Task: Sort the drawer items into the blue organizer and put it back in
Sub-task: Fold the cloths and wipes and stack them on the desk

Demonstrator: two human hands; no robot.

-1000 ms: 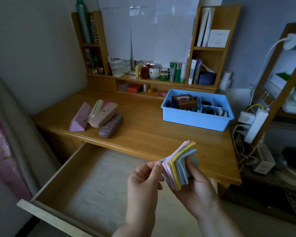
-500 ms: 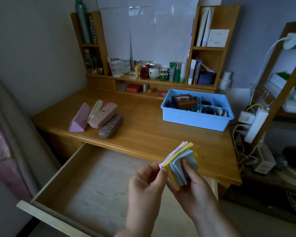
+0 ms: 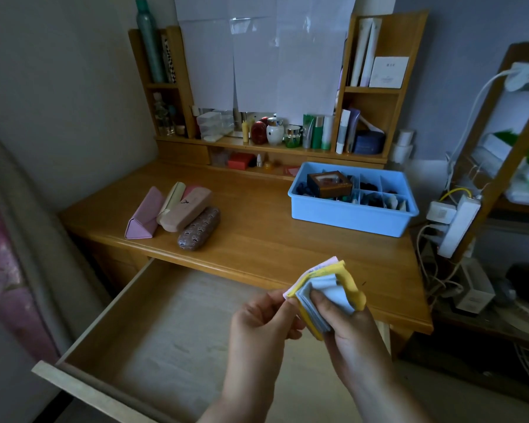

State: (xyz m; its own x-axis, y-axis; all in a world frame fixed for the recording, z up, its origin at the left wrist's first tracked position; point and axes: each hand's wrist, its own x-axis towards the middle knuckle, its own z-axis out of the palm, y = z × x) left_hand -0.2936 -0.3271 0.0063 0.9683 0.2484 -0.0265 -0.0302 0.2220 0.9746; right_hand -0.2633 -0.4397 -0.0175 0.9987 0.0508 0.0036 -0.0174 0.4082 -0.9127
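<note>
One wooden desk — drawer open, blue organizer on top.

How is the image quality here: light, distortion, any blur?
Head view: dim room light, dark corners; wide-angle bending curves the shelf at right; green items there are smeared; both hands and the cloth stack are fairly sharp; no glare on the desk.
</note>
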